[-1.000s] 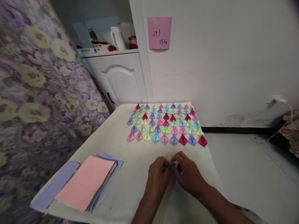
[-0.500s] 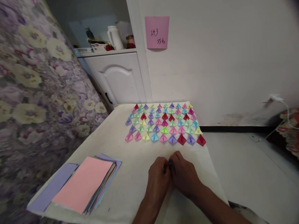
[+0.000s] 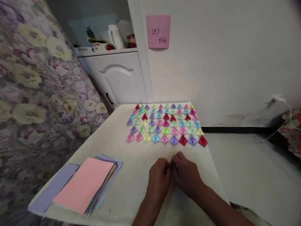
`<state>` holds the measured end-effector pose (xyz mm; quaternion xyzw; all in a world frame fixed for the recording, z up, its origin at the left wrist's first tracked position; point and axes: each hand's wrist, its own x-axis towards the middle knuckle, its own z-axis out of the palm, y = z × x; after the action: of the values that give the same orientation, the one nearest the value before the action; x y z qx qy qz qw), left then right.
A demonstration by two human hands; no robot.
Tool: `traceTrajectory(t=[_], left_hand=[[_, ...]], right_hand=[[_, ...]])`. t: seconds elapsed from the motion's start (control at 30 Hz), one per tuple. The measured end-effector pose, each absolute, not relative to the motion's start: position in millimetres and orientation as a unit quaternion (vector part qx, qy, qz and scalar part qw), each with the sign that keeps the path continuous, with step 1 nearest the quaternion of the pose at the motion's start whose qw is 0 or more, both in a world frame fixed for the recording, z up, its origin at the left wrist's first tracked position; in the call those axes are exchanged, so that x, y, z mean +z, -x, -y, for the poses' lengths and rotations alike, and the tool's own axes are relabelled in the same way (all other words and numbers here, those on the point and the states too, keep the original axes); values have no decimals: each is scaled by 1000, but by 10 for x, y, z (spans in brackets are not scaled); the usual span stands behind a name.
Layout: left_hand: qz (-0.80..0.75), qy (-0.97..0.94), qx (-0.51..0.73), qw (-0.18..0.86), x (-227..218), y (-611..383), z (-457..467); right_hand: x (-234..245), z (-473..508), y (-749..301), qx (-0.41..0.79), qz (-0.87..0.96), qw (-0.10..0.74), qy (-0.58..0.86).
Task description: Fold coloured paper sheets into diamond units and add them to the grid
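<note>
Pinching a small dark folded paper piece (image 3: pixel 171 167) between both sets of fingers, left hand (image 3: pixel 158 182) and right hand (image 3: pixel 187 175) meet knuckle to knuckle, low over the bench (image 3: pixel 131 150).

Head view:
- Fingers of both hands curled nearly closed on the piece. Only a sliver of it shows between the fingertips; colour and fold state hard to read.
- The piece sits at the near middle of the bench, just short of the folded shapes. Judgement: the hands stay close together and low so the small paper can be creased against a firm surface.
- Grid of folded paper shapes (image 3: pixel 166 125) lies beyond the hands in neat rows, in pink, red, blue, green, yellow and purple. Front row near the fingertips, not touching them.
- Stack of coloured sheets (image 3: pixel 84 185), pink on top, at the near left corner, well apart from the hands. 1 purple sheet (image 3: pixel 53 190) pokes out beside it.
- Nothing lies between hands and grid, or between hands and stack.
- Around: floral fabric (image 3: pixel 35 94) at left, white cabinet (image 3: pixel 119 78) behind, pink note (image 3: pixel 158 31) on the wall.
</note>
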<state>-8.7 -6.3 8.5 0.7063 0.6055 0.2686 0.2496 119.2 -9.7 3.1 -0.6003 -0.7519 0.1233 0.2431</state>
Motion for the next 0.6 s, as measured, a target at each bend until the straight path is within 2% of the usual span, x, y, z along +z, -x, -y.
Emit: traceTrajectory(t=[0.17, 0.6], left_hand=[[-603, -713, 263, 242, 98, 88, 51], [-576, -741, 246, 244, 91, 106, 61]], right_hand=[[37, 81, -1243, 146, 774, 265, 556], [90, 63, -1295, 164, 808, 234, 515]])
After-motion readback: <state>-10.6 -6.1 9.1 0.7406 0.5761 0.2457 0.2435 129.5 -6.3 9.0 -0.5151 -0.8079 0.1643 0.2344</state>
